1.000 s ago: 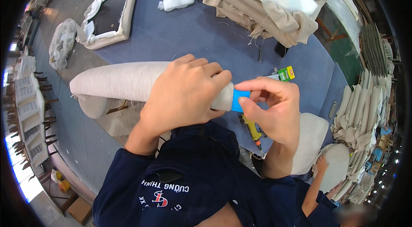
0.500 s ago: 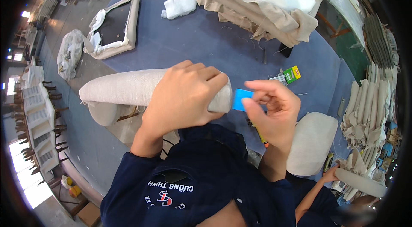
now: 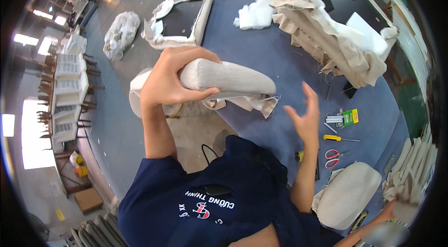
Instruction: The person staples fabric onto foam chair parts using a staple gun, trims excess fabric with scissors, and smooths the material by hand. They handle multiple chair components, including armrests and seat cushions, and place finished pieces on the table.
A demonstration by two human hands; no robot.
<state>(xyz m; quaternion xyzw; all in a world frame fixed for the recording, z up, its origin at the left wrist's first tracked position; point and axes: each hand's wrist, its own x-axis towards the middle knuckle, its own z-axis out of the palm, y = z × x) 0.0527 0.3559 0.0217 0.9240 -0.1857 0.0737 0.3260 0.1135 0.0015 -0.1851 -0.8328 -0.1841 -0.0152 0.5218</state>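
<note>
My left hand point(image 3: 165, 76) grips the squared end of a beige fabric-covered cushion point(image 3: 238, 78), its thumb under the edge and its fingers over the top. The cushion is held above the table edge, and loose cloth with frayed threads hangs from its underside at the far end. To the right of it my right hand point(image 3: 305, 118) is raised with thumb and fingers apart and nothing between them. Below that hand's right side lie a yellow-handled screwdriver point(image 3: 332, 138) and red-handled scissors point(image 3: 332, 158) on the blue-grey table point(image 3: 261, 51).
A green and yellow box point(image 3: 350, 117) sits beside staple strips. Another beige cushion point(image 3: 350, 195) lies at the near right, by a co-worker's arm point(image 3: 373, 221). Farther off are white wadding point(image 3: 255, 12), a part-covered frame point(image 3: 207, 16) and a large piece draped in beige cloth point(image 3: 326, 37).
The cushion has turned, its squared end now in my left hand and its far end pointing right. The small blue piece no longer shows at my right hand, which has opened and drawn away.
</note>
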